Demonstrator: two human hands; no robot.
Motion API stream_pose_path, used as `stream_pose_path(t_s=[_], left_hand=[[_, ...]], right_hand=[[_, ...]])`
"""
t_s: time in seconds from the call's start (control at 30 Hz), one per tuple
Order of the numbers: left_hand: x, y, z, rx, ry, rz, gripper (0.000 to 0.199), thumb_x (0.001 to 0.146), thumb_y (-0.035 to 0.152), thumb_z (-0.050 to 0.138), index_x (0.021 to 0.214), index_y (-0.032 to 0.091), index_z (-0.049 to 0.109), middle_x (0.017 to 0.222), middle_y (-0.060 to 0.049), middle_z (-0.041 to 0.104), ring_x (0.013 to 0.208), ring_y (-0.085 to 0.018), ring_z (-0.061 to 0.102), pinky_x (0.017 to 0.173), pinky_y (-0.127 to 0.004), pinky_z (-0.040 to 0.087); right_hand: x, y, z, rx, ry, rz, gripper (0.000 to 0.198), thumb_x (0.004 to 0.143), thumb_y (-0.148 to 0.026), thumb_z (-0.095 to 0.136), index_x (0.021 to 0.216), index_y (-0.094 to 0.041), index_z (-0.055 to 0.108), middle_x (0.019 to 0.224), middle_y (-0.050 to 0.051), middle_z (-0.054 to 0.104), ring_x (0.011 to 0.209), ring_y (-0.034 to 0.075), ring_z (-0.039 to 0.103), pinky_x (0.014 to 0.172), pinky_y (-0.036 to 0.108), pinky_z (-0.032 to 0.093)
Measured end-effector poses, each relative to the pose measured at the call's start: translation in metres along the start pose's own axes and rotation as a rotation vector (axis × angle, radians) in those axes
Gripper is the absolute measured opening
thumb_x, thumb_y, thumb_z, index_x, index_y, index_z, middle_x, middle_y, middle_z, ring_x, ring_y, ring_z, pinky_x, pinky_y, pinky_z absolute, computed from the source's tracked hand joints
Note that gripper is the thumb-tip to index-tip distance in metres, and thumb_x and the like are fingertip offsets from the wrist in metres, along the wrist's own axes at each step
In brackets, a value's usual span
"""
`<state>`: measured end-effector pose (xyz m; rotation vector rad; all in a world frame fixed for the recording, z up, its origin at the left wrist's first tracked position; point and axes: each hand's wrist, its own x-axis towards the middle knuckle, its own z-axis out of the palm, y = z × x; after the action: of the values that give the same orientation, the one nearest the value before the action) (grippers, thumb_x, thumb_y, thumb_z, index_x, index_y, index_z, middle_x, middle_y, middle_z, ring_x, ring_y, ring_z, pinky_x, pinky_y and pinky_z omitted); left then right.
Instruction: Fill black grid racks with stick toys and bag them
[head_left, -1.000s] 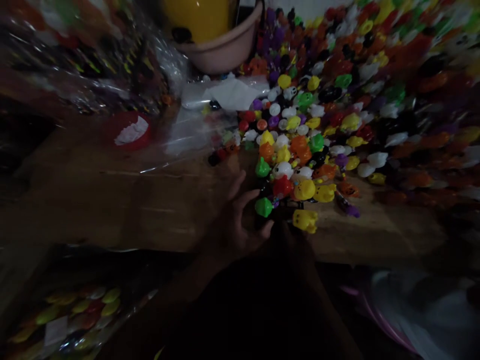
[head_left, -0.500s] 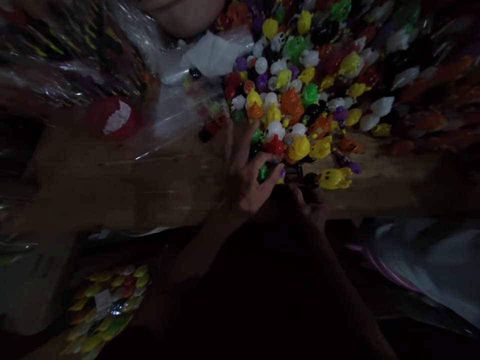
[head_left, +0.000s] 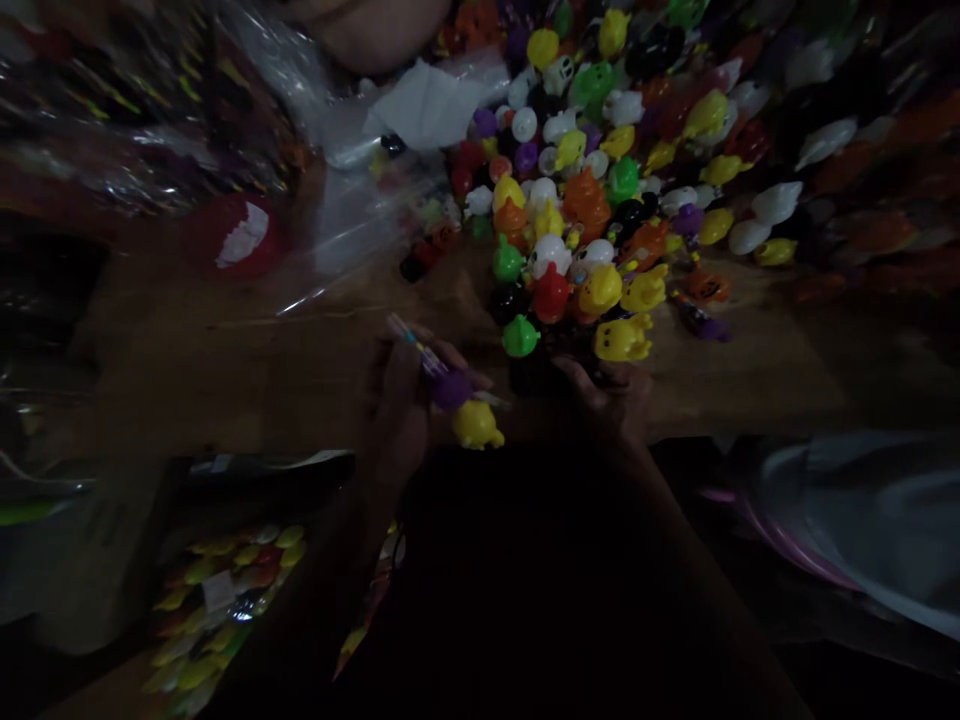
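Figures (head_left: 451, 390), a purple one and a yellow one (head_left: 476, 425), were grasped by the left hand (head_left: 394, 405), which half a second earlier reached into the cluster (head_left: 551, 290); the pair now lay apart, to its left. The right hand (head_left: 611, 395) stood beside another yellow figure (head_left: 624, 339), its grip too dark to judge.

Cluster of figures (head_left: 551, 295): on the bench (head_left: 225, 370), towards its front edge
Heap (head_left: 630, 150): behind the cluster, spreading right
Dish (head_left: 270, 245): left, near the plastic sheet (head_left: 356, 215) (paper (head_left: 244, 233) inside)
Basin (head_left: 360, 40): behind the sheet
Left hand (head_left: 397, 400): left of the cluster, toy pieces (head_left: 452, 390) in it
Right hand (head_left: 615, 400): before the cluster
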<state>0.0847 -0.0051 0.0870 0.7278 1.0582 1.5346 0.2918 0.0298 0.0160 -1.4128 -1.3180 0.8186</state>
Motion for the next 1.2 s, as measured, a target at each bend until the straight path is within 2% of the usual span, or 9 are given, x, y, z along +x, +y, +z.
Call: stream_pose_path(t_s=[0.1, 0.27, 0.43, 0.53, 0.67, 0.83, 0.93, 1.07, 1.2], left_hand=[[-0.01, -0.01, 0.006, -0.014, 0.026, 0.002, 0.038, 0.082, 0.055, 0.082, 0.094, 0.026, 0.061, 0.082, 0.004, 0.072, 0.073, -0.019, 0.077, 0.071, -0.033, 0.065], [-0.01, -0.028, 0.009, -0.08, 0.119, -0.128, 0.041, 0.079, 0.055, 0.083, 0.093, 0.025, 0.059, 0.082, 0.004, 0.074, 0.066, -0.018, 0.075, 0.067, -0.031, 0.063], [-0.004, -0.044, 0.004, -0.139, 0.184, -0.228, 0.038, 0.083, 0.054, 0.077, 0.096, 0.022, 0.062, 0.081, 0.0, 0.076, 0.087, -0.024, 0.078, 0.081, -0.037, 0.064], [-0.006, -0.048, 0.006, -0.138, 0.175, -0.175, 0.032, 0.085, 0.051, 0.076, 0.094, 0.023, 0.064, 0.09, -0.002, 0.078, 0.103, -0.025, 0.076, 0.091, -0.038, 0.061], [-0.009, -0.044, 0.012, -0.163, 0.138, -0.122, 0.028, 0.084, 0.044, 0.08, 0.093, 0.024, 0.063, 0.095, -0.001, 0.079, 0.106, -0.023, 0.076, 0.095, -0.037, 0.06], [-0.01, -0.041, 0.016, -0.174, 0.047, -0.201, 0.037, 0.078, 0.042, 0.086, 0.089, 0.023, 0.057, 0.103, -0.003, 0.079, 0.106, -0.024, 0.076, 0.095, -0.04, 0.06], [-0.014, -0.044, 0.014, -0.183, 0.031, -0.225, 0.032, 0.08, 0.042, 0.084, 0.087, 0.021, 0.061, 0.104, -0.004, 0.079, 0.108, -0.024, 0.075, 0.098, -0.04, 0.06], [-0.024, -0.045, 0.013, -0.297, 0.098, -0.457, 0.012, 0.092, 0.03, 0.071, 0.095, 0.018, 0.073, 0.108, -0.005, 0.079, 0.107, -0.019, 0.074, 0.096, -0.032, 0.06], [-0.032, -0.045, 0.029, -0.479, 0.156, -0.824, 0.02, 0.099, 0.024, 0.058, 0.099, 0.017, 0.077, 0.105, -0.006, 0.08, 0.1, -0.016, 0.075, 0.092, -0.027, 0.061]], right_hand=[[0.009, 0.004, 0.006, -0.085, -0.027, -0.11, 0.038, 0.085, -0.058, 0.071, 0.072, -0.022, 0.074, 0.078, 0.004, 0.074, 0.078, 0.023, 0.07, 0.076, 0.037, 0.059], [0.013, 0.011, 0.006, -0.221, -0.052, -0.177, 0.034, 0.089, -0.054, 0.068, 0.079, -0.023, 0.074, 0.081, 0.007, 0.073, 0.081, 0.024, 0.07, 0.08, 0.037, 0.057], [0.014, 0.01, 0.004, -0.324, -0.102, -0.256, 0.033, 0.092, -0.051, 0.063, 0.075, -0.024, 0.072, 0.079, 0.008, 0.072, 0.078, 0.024, 0.068, 0.069, 0.035, 0.055], [0.018, 0.003, 0.002, -0.347, -0.194, -0.303, 0.036, 0.094, -0.048, 0.06, 0.069, -0.024, 0.068, 0.078, 0.008, 0.07, 0.075, 0.021, 0.066, 0.067, 0.032, 0.053], [0.026, -0.007, -0.002, -0.34, -0.29, -0.34, 0.034, 0.095, -0.047, 0.06, 0.073, -0.022, 0.07, 0.08, 0.006, 0.069, 0.075, 0.019, 0.065, 0.067, 0.029, 0.051], [0.033, 0.0, 0.003, -0.358, -0.34, -0.376, 0.029, 0.098, -0.039, 0.054, 0.088, -0.021, 0.075, 0.091, 0.007, 0.073, 0.087, 0.022, 0.068, 0.079, 0.034, 0.055], [0.024, 0.008, 0.001, -0.337, -0.283, -0.367, 0.025, 0.097, -0.036, 0.055, 0.101, -0.021, 0.075, 0.108, 0.011, 0.075, 0.103, 0.025, 0.069, 0.094, 0.041, 0.056], [-0.018, -0.001, -0.019, -0.278, -0.17, -0.349, 0.027, 0.095, -0.033, 0.059, 0.117, -0.024, 0.072, 0.115, 0.011, 0.074, 0.112, 0.028, 0.069, 0.099, 0.044, 0.058], [-0.064, -0.017, -0.024, -0.212, -0.21, -0.406, 0.019, 0.095, -0.035, 0.063, 0.107, -0.025, 0.073, 0.099, 0.008, 0.076, 0.09, 0.023, 0.074, 0.079, 0.035, 0.063]])
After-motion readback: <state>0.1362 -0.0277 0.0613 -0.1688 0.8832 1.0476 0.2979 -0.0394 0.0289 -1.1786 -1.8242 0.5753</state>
